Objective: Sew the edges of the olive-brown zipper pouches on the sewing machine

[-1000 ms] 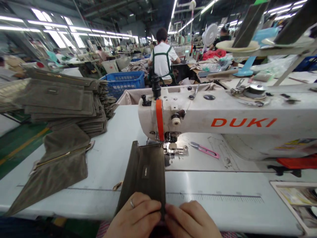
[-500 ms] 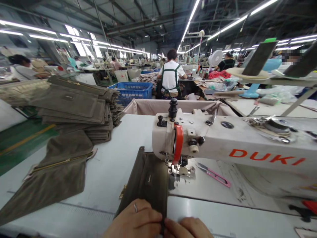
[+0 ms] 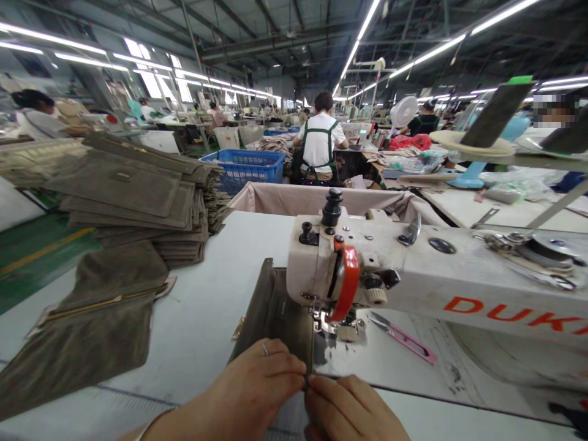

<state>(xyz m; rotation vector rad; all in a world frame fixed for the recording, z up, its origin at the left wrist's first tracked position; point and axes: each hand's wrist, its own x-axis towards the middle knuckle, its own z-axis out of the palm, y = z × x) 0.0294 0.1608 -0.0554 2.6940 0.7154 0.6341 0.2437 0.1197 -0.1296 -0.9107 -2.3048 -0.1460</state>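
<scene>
A dark olive fabric piece [image 3: 275,312] with a small label and a brass zipper pull lies on the white table, its right edge running under the presser foot of the sewing machine [image 3: 367,263]. My left hand [image 3: 252,383], with a ring on one finger, rests on the fabric and pinches its right edge. Close beside it, my right hand [image 3: 351,407] pinches the same edge, the fingertips of both hands nearly touching. Part of the fabric is hidden beneath my hands. Pink-handled thread snips [image 3: 404,340] lie on the machine bed.
Stacked olive fabric pieces [image 3: 138,196] stand at the left, with a zippered piece [image 3: 101,318] in front. Behind the machine are a pink cloth-lined bin [image 3: 271,199] and a blue basket [image 3: 252,171]. A thread cone [image 3: 498,113] stands at right. A co-worker [image 3: 320,135] sits ahead.
Both hands have moved up along the fabric edge, nearer the presser foot, and the fabric has slid forward slightly. The view has shifted a little.
</scene>
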